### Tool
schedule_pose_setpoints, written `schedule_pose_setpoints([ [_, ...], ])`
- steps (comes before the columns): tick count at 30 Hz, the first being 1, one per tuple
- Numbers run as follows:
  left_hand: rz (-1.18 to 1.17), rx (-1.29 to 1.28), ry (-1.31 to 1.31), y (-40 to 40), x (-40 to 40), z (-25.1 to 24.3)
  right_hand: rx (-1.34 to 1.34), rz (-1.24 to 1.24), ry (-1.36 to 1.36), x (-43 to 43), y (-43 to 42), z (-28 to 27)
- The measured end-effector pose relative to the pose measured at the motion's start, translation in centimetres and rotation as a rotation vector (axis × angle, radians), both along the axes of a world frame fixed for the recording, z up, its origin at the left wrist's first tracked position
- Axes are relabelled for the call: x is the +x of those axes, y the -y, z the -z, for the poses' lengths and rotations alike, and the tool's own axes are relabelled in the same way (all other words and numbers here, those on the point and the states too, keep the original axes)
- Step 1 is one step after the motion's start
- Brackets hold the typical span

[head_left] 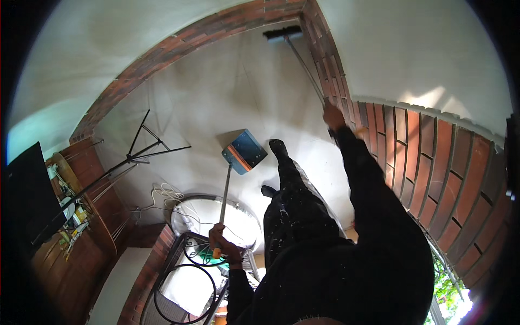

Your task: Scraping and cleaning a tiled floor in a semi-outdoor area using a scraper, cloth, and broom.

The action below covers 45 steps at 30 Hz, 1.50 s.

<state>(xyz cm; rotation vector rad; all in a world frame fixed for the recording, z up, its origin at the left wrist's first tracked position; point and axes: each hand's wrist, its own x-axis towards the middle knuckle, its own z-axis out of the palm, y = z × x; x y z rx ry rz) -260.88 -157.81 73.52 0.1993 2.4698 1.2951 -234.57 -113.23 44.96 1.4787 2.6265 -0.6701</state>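
Observation:
My right hand (334,115) grips the long handle of a broom (305,69). Its dark bristle head (283,33) lies on the pale floor (211,81), close to the corner where two strips of brick facing meet. In my left hand (222,243) is the handle of a long-handled dustpan (226,195), its orange end showing below my fingers. The blue dustpan scoop (252,148) has an orange comb strip along one side and sits ahead of my feet, left of my forward shoe (278,147). Small pale bits show in the scoop.
A black tripod stand (131,157) spreads its legs at the left, near a wooden shelf (97,207) of small items. White cable (164,193) lies by a round white-topped table (239,219). A metal-framed chair (185,266) stands lower left. A brick-faced wall (430,162) borders my right.

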Motion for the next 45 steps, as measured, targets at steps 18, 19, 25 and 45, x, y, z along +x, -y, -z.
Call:
schedule_pose_setpoints([
  [18, -0.070, 0.121, 0.033, 5.9, 0.0, 0.7, -0.483, 0.408, 0.194, 24.0, 37.5, -14.5],
  [19, -0.128, 0.152, 0.091, 6.7, 0.3, 0.4, -0.288, 0.344, 0.023, 21.1, 36.3, -13.1],
  [25, -0.255, 0.227, 0.157, 9.9, 2.2, 0.1, -0.285, -0.061, 0.311, 5.3, 22.2, -0.9],
  [45, 0.005, 0.163, 0.186, 15.0, 8.3, 0.1, -0.403, 0.017, 0.646, 37.5, 52.5, -22.5],
])
